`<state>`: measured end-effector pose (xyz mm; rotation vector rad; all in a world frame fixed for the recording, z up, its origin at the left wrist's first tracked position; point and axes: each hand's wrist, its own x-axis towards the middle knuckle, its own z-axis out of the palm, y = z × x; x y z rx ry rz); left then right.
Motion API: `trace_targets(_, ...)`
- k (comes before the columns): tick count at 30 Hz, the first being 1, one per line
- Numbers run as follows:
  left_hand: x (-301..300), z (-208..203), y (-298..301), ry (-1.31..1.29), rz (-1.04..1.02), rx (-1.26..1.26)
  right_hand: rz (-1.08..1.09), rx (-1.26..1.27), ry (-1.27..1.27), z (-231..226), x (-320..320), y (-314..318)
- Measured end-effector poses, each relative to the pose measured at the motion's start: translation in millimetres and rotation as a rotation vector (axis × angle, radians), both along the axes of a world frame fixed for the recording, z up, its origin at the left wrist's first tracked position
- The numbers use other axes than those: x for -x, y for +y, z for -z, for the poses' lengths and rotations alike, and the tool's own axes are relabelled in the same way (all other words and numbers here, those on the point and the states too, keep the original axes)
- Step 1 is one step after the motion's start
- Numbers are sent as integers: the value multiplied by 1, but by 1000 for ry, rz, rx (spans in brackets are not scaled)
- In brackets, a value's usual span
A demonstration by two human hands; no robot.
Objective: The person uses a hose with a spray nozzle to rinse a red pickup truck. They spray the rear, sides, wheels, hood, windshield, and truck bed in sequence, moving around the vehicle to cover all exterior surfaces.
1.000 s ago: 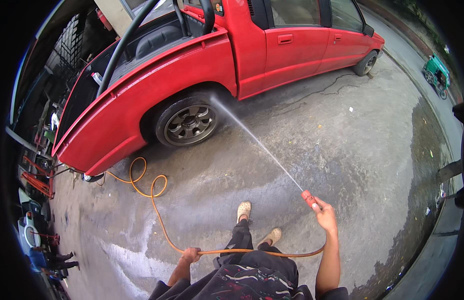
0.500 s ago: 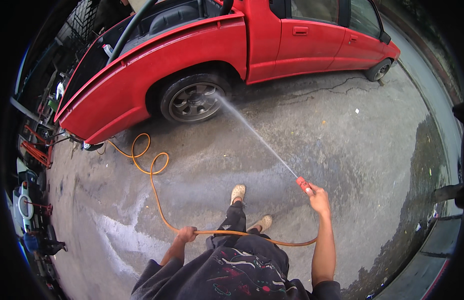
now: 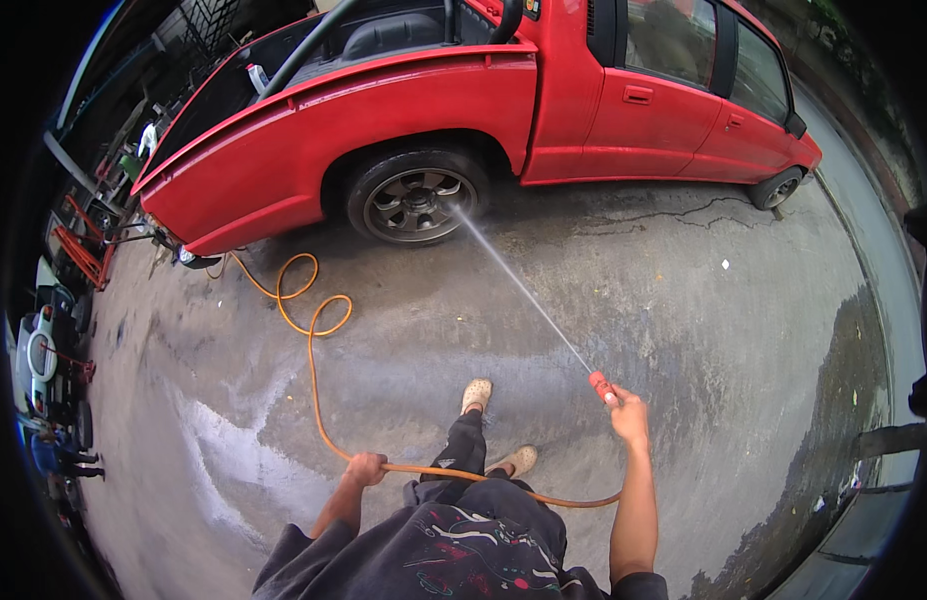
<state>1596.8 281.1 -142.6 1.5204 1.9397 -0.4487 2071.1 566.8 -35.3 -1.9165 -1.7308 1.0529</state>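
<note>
My right hand (image 3: 628, 415) is closed around a red spray nozzle (image 3: 601, 385), held out ahead of me on the right. A thin jet of water (image 3: 523, 288) runs from its tip to the rear wheel (image 3: 419, 200) of a red pickup truck (image 3: 413, 105), striking near the right of the hub. My left hand (image 3: 366, 468) grips the orange hose (image 3: 433, 470) low on the left. From there the hose crosses in front of my waist toward my right forearm, which hides its join with the nozzle.
Loops of the hose (image 3: 323, 318) lie on the concrete floor (image 3: 683, 330) beside the truck's rear. At the far left are a red metal frame (image 3: 81, 245), a parked vehicle (image 3: 43, 355) and another person (image 3: 58, 457). A dark wet patch (image 3: 833, 400) spreads along the right.
The view has shifted, so the truck sits lower and further right. Both hands keep their grips, and the jet still lands on the rear wheel.
</note>
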Motion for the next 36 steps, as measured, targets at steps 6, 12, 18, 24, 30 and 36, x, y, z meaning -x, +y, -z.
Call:
trace_targets(6, 4, 6, 15, -52, -19, -51, 24, -61, -28, -13, 4, -29)
trace_targets(12, 8, 27, 26, -27, 47, -64, 31, -34, 73, -14, -9, -59)
trace_targets(18, 21, 45, -6, -29, 25, -17, 63, -66, 89, -25, 18, -59)
trace_targets(24, 49, 54, -48, -54, -81, 19, -11, -184, 44, -42, 84, -62)
trace_targets(30, 93, 58, -74, -91, -100, 16, -111, -164, -35, -52, 166, -87)
trace_targets(36, 162, 71, -103, -99, -45, 30, 11, -75, -262, -66, 241, -130)
